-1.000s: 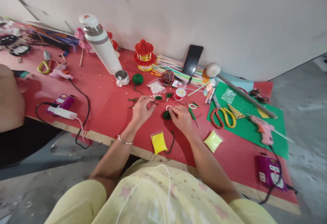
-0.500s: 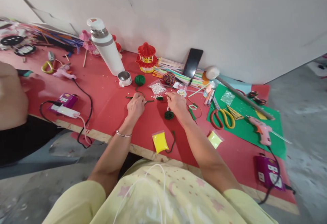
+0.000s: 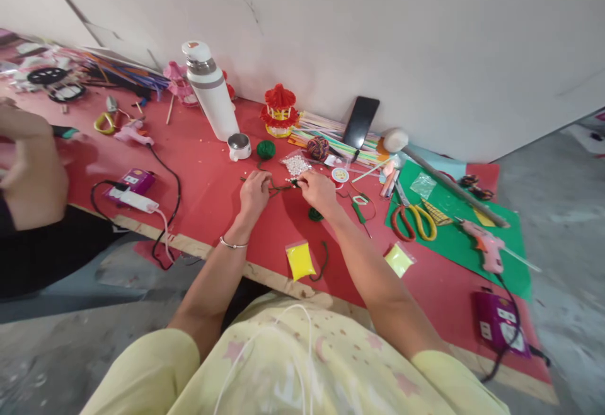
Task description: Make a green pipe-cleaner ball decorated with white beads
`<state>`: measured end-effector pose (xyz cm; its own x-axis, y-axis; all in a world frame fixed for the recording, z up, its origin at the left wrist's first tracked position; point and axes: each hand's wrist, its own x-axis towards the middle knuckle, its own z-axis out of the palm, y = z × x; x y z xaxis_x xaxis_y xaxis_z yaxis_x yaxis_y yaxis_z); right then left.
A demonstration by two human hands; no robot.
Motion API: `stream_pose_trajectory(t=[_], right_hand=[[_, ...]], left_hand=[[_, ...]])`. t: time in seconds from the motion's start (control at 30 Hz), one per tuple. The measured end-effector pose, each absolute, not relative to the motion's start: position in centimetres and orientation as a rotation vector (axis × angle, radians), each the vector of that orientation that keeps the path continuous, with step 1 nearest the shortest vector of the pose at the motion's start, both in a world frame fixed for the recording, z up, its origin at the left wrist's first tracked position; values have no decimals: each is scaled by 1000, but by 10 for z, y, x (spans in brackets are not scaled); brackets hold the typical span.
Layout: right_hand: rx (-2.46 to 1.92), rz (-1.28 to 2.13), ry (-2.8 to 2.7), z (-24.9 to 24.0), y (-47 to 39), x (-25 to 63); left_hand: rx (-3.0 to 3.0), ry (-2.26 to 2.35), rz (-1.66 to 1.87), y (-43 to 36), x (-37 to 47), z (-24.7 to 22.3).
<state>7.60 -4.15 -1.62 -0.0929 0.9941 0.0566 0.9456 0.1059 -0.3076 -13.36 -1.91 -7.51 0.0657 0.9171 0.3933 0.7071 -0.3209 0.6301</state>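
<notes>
My left hand (image 3: 255, 194) is closed over the red tabletop, its fingers pinching a dark green yarn strand (image 3: 280, 188) that sticks out on both sides. Opposite it, my right hand (image 3: 320, 192) has thumb and fingertips closed on a small dark green yarn piece (image 3: 295, 183). Under the right hand lies a dark green yarn coil (image 3: 315, 214), partly covered by the wrist. Just beyond the fingertips is a bag of white beads (image 3: 296, 163), with loose beads beside it. A green yarn ball (image 3: 265, 149) rests behind my left hand.
A white thermos (image 3: 212, 96) and a metal-lined cup (image 3: 239, 146) stand at back left. To the right are a crochet hook (image 3: 358, 210), scissors (image 3: 410, 218) and a pink glue gun (image 3: 486, 245). Yellow packet (image 3: 300, 261) lies in front. Another person's arm (image 3: 35, 163) reaches in from the left.
My right hand has moved left, closer to my left hand, and its fingertips now meet the small green yarn piece. The view has shifted slightly. The other person's arm has moved.
</notes>
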Motion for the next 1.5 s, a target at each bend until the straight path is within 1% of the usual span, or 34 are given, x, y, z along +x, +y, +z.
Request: stream_pose_trajectory(t=[0.07, 0.13, 0.23, 0.4, 0.5, 0.6, 0.7, 0.8, 0.9, 1.07, 1.13, 1.23, 1.33, 1.4, 1.5], right_hand=[[-1928, 305, -2198, -15, -47, 71], [-1878, 228, -2253, -14, -49, 63], [-1748, 98, -2409, -11, -43, 48], [-1623, -6, -2838, -9, -18, 26], [-1551, -76, -2958, -9, -7, 19], [-1604, -47, -2953, -8, -1, 19], [-1686, 81, -2865, -6, 2, 24], [-1747, 149, -2756, -5, -1, 29], [-1784, 111, -2718, -5, -7, 25], [-1846, 27, -2819, -4, -2, 14], [-1828, 61, -2815, -3, 2, 15], [-1788, 229, -2651, -1, 2, 25], [-1691, 460, -2364, -6, -12, 39], [-1651, 571, -2162, -12, -26, 45], [-1590, 675, -1965, -18, -46, 47]], left_hand=[[2127, 1676, 1059, -22, -132, -74], [2150, 1710, 1082, -24, -131, -72], [2040, 1712, 1255, -24, -132, -70], [1786, 1601, 1574, -19, -138, -65], [1611, 1531, 1722, -18, -138, -62], [1376, 1509, 1799, -19, -136, -60], [1199, 1501, 1841, -19, -136, -60], [1183, 1471, 1851, -19, -135, -60], [1214, 1439, 1861, -19, -133, -59], [1266, 1408, 1899, -16, -133, -55], [1267, 1419, 1927, -13, -136, -57], [1170, 1421, 1977, -7, -139, -63], [1007, 1256, 1856, -4, -134, -67], [914, 1076, 1672, -7, -127, -67], [940, 854, 1371, -19, -115, -64]])
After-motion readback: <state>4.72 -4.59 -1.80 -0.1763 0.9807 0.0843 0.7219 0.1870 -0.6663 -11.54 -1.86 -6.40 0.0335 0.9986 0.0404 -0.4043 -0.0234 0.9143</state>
